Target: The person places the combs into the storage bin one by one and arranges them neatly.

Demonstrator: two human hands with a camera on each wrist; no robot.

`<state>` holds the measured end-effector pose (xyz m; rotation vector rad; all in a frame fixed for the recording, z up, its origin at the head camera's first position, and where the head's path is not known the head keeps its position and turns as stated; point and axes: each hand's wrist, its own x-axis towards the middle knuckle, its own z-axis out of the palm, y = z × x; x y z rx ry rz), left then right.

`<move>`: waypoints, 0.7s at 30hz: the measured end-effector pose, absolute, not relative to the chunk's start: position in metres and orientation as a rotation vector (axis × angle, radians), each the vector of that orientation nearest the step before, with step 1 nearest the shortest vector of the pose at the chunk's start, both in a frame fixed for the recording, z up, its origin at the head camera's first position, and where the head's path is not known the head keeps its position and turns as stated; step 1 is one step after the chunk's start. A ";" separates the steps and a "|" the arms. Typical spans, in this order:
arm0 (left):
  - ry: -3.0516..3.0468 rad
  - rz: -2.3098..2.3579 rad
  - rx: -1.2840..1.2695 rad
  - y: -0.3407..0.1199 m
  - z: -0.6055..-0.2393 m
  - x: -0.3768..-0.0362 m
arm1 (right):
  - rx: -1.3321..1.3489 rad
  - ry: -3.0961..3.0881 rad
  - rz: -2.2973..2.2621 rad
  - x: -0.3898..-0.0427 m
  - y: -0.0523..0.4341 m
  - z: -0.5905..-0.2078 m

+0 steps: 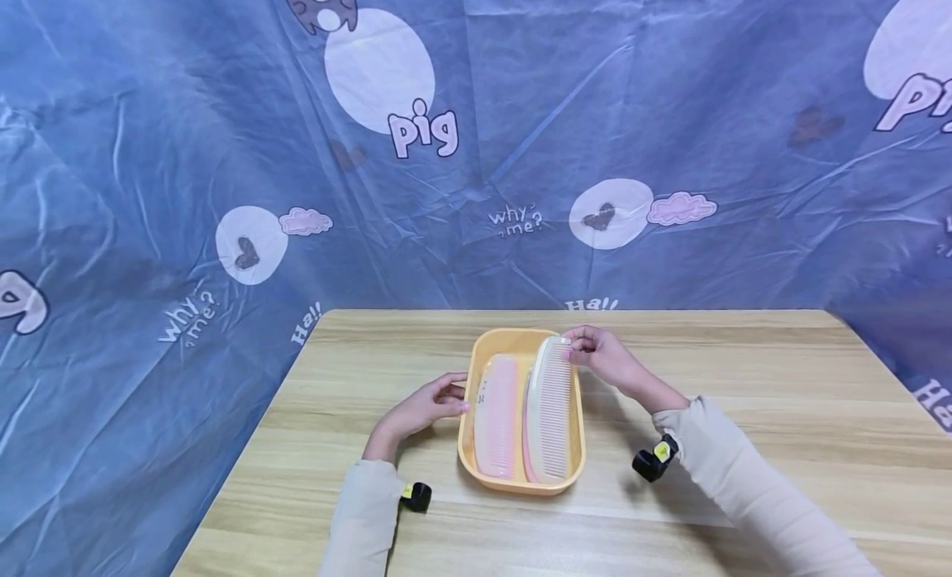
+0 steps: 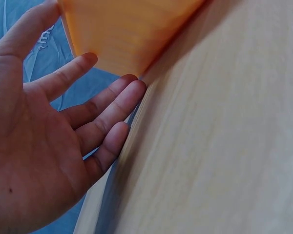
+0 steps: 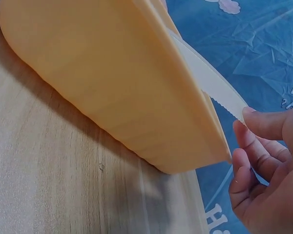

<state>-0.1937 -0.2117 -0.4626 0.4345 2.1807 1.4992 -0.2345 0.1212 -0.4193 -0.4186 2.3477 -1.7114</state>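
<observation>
Orange plastic formed the shallow tray [image 1: 471, 428] at the middle of the wooden surface [image 1: 744, 395] in the head view; a pink comb [image 1: 496, 416] lay flat inside it, and a cream comb [image 1: 550, 412] leaned along the right-hand wall. The right hand [image 1: 598, 355] pinched that comb's far end at the tray's back rim, while the left hand [image 1: 427, 405] rested with relaxed, extended fingers against the tray's left wall.

From the left wrist, the left hand [image 2: 44, 141] showed a spread palm holding nothing, fingertips touching the tray [image 2: 122, 34]; keeping that light brace would probably stop the tray sliding.

From the right wrist, the right hand [image 3: 266, 180] had thumb and fingers closed on the cream comb [image 3: 210, 83] above the rim of the tray [image 3: 102, 83]. A steady pinch, with the comb moved along its own length, seemed safest against catching its teeth.
</observation>
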 end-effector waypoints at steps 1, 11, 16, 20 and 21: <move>2.181 1.498 0.432 -0.212 -0.463 -0.194 | -0.421 2.352 -1.711 -0.235 0.121 -0.420; 2.178 1.501 0.444 -0.212 -0.464 -0.194 | -0.442 2.478 -1.650 -0.236 0.120 -0.423; 2.141 1.533 0.453 -0.212 -0.465 -0.195 | -0.432 2.529 -1.587 -0.238 0.122 -0.426; 2.136 1.538 0.454 -0.212 -0.465 -0.195 | -0.434 2.596 -1.520 -0.240 0.122 -0.429; 2.136 1.536 0.455 -0.212 -0.465 -0.195 | -0.435 2.611 -1.504 -0.240 0.122 -0.430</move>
